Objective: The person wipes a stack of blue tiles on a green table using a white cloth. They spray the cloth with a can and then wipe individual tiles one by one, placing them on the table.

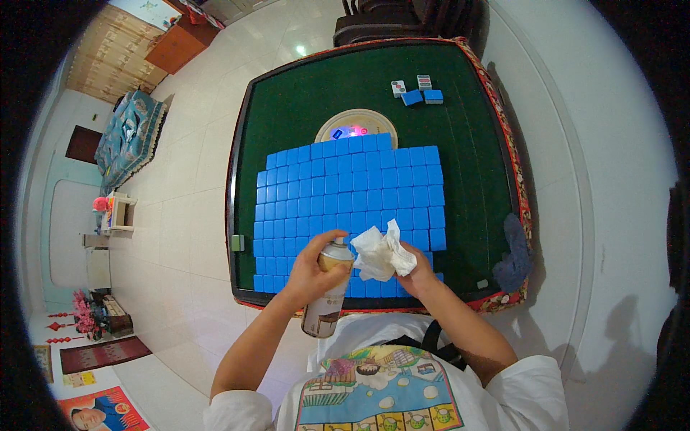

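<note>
My left hand [318, 275] is wrapped around an aerosol spray can [325, 310], with a finger on top at its nozzle. The can bears writing and a picture of furniture. In my right hand [420, 273] is a crumpled white paper tissue [380, 253], held close to the can's top. Beneath both hands lies a tight block of mahjong tiles [345, 183], blue backs up, in rows on the green table top. My hands and the tissue hide some of the nearer tiles.
The mahjong table [291, 108] has a dark raised rim. A round centre panel [356, 116] glows beyond the tiles. Several loose tiles [412, 97] lie at the far right. A dark cloth [512, 256] drapes over the right edge. Stacked chairs [399, 21] stand behind; a wall [593, 161] is at right.
</note>
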A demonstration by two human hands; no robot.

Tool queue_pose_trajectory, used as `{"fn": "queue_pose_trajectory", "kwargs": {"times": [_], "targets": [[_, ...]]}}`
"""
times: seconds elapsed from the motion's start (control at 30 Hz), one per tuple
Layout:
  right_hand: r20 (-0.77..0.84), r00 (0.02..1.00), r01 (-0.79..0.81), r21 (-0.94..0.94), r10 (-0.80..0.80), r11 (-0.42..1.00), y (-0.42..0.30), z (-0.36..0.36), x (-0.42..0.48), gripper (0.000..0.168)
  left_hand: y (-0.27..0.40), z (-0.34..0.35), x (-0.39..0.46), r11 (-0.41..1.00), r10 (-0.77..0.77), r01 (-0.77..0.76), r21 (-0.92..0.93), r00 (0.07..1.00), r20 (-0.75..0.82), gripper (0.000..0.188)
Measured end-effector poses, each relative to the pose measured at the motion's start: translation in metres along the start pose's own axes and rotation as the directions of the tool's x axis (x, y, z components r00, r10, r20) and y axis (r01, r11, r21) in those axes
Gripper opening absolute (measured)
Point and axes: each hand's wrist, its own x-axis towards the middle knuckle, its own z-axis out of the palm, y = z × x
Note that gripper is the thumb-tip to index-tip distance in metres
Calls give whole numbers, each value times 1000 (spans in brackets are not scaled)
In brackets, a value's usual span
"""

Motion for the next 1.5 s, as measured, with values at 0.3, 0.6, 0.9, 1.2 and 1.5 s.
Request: {"fn": "queue_pose_trajectory", "kwargs": {"times": [0.3,0.6,0.9,1.2,1.5], "targets": [[130,986,108,-9,-106,994,-13,5,-8,35,-2,7,-2,1000,-21,21,8,1000,4,52],[130,974,195,-66,-185,979,-31,20,-18,30,-4,4,2,998,-25,25,49,1000,7,52],[23,969,246,-126,-245,961,-33,34,-26,29,-8,6,7,999,20,-19,50,1000,-21,51],[9,965,259,-148,-260,955,-31,36,-24,26,7,6,1,998,-12,10,67,1000,24,53],[31,969,249,-134,-247,959,-28,39,-25,30,6,11,1,995,78,-77,63,997,-18,49]]}}
